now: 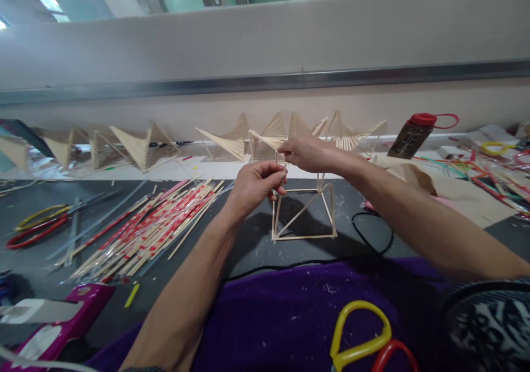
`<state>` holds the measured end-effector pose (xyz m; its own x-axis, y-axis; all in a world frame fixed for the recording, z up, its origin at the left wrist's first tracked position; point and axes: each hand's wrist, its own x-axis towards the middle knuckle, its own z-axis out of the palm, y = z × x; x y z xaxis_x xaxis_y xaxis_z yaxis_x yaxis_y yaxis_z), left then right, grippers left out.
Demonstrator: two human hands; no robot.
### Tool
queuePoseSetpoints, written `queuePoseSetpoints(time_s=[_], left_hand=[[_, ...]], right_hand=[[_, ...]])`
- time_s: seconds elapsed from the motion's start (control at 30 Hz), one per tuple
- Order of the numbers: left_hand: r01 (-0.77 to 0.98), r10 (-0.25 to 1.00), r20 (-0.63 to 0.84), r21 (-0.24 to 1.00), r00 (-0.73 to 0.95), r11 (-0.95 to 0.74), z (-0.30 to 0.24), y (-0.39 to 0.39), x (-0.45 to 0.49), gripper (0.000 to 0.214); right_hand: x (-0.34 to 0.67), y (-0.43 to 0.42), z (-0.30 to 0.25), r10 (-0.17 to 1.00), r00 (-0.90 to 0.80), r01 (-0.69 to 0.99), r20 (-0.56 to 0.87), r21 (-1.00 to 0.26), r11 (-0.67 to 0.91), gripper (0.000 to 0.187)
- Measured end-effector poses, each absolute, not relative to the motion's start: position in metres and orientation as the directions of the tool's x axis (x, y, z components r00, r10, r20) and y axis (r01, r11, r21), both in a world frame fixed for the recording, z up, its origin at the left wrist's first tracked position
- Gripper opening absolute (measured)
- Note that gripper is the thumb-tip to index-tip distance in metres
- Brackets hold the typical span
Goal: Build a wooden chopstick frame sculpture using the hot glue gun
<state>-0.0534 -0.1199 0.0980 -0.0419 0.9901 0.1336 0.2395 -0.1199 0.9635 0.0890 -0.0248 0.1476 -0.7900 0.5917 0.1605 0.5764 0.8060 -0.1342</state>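
Note:
A small open frame of thin wooden sticks (306, 238) stands on the dark table in front of me. It has a square base, uprights and a slanting stick. My left hand (259, 183) is closed in a pinch at the frame's left side, around a thin wooden stick (278, 201). Just above and to the right, my right hand (308, 153) pinches near the top of the same upright; its fingertips partly cover what they hold. Behind the hands, finished-looking stick models with twisted, fanned surfaces (229, 136) stand in a row.
Bundled wooden sticks (153, 231) in plastic lie left, beside yellow-and-red-handled scissors (41, 223). A red-capped bottle (408, 137) stands at back right. Another yellow-handled pair of scissors (360, 355) rests on purple cloth (265, 317). A black cable (285, 265) crosses the front.

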Motion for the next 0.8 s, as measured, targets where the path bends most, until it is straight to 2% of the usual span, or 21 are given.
queuePoseSetpoints(time_s=[0.13, 0.27, 0.4, 0.63, 0.8], left_hand=[[0.231, 0.987, 0.154, 0.963, -0.056, -0.137, 0.095, -0.119, -0.053, 0.022], [0.237, 0.979, 0.201, 0.953, -0.041, -0.186, 0.095, -0.12, -0.053, 0.036], [0.243, 0.977, 0.212, 0.95, -0.036, -0.197, 0.096, -0.121, -0.053, 0.037], [0.267, 0.972, 0.225, 0.943, -0.064, -0.2, 0.097, -0.121, -0.049, 0.035], [0.245, 0.967, 0.234, 0.948, -0.103, -0.203, 0.091, -0.115, -0.053, 0.03]], right_hand=[[0.077, -0.016, 0.144, 0.564, -0.815, 0.565, 0.132, -0.031, 0.824, 0.02], [0.076, -0.012, 0.143, 0.539, -0.834, 0.537, 0.119, -0.049, 0.842, 0.016], [0.08, -0.015, 0.143, 0.535, -0.831, 0.523, 0.155, -0.11, 0.845, 0.016], [0.083, -0.017, 0.14, 0.584, -0.788, 0.517, 0.194, -0.307, 0.799, 0.022], [0.085, -0.02, 0.139, 0.622, -0.764, 0.537, 0.174, -0.365, 0.761, 0.026]])
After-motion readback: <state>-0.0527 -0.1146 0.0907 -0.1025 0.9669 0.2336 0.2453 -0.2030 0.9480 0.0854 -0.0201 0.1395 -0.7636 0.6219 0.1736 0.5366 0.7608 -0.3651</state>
